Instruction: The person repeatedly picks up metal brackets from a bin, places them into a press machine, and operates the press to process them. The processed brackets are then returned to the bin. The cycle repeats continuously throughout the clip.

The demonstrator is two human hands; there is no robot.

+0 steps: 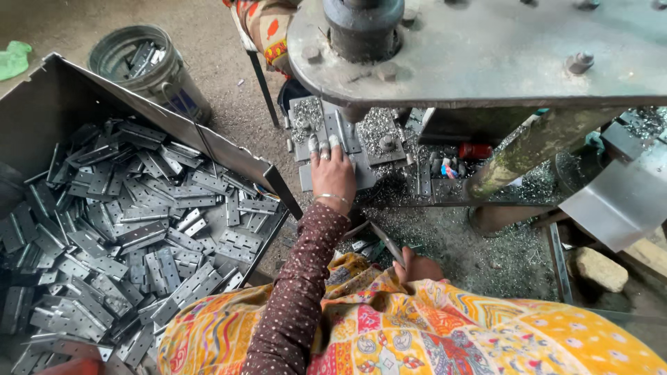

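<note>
My left hand [332,175] reaches forward onto the press bed, and its taped fingertips lie over a grey hinge plate [345,130], holding it beneath the dark round ram [362,28]. A bangle sits on that wrist, and the sleeve is brown with dots. Close to my lap, my right hand [418,267] is closed around a thin metal rod [384,241] that points up and to the left. Bright metal shavings [377,126] cover the bed around the plate.
A large open metal bin [160,114] on the left is full of grey hinge plates [139,229]. Behind it stands a bucket [149,66] with more plates. The thick press table [486,59] overhangs the bed. A red object [476,151] and a stone [601,268] lie to the right.
</note>
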